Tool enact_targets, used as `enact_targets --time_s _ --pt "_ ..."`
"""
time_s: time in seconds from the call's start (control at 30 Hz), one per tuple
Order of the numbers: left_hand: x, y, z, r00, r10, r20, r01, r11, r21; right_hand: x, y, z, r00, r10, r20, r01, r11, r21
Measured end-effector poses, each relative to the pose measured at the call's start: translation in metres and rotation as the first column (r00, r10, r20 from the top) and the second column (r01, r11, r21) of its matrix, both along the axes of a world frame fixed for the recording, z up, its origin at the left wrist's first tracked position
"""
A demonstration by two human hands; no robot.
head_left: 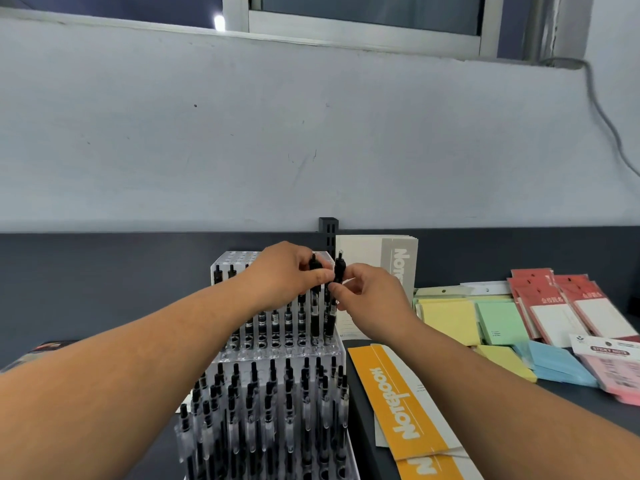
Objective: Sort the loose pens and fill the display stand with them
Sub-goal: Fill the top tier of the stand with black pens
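A clear tiered display stand (221,261) stands on the dark desk, its rows holding several upright black pens (275,322). More black pens (270,400) fill the lower front tiers. My left hand (282,271) is above the upper right of the stand and pinches a black pen (314,271) by its top. My right hand (372,299) is just right of it and pinches another black pen (338,271), held upright over the stand's right edge. The lower parts of both pens reach down to the row of holes.
A yellow notebook (398,400) lies right of the stand. A grey notebook (398,265) leans on the wall behind. Stacks of yellow, green and blue sticky notes (485,323) and red packets (561,306) cover the right side. A dark box (41,348) lies at the left.
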State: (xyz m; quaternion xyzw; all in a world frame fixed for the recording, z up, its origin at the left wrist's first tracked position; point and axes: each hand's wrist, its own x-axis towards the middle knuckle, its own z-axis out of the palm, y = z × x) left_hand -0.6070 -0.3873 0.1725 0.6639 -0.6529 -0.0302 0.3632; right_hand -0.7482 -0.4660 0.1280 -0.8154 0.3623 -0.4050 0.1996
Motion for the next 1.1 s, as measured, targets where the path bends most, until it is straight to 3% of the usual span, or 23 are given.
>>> enact_targets --time_s 0.2,0.4,0.57,0.93,1.1 --pt "-0.001 -0.004 -0.018 0.987 0.155 0.053 -0.147 0.981 -0.122 0.003 0.000 -0.009 0.997 -0.022 -0.069 0.023 1.000 0.006" --pt "-0.001 -0.004 -0.019 0.985 0.153 0.074 -0.137 0.973 -0.188 0.000 -0.001 -0.003 0.997 0.043 -0.063 -0.040 0.997 0.062" --pt "-0.001 -0.004 -0.017 0.987 0.154 0.045 -0.146 0.978 -0.151 -0.002 -0.002 -0.001 0.997 0.070 -0.008 -0.069 0.994 0.083" --pt "0.002 -0.003 -0.016 0.994 0.089 0.060 -0.083 0.991 -0.102 0.007 0.001 -0.006 0.992 -0.066 -0.110 0.058 0.996 -0.074" --pt "0.000 -0.002 -0.009 0.980 0.098 0.172 -0.087 0.994 -0.070 0.008 0.005 -0.012 0.995 -0.078 -0.063 0.073 0.994 -0.076"
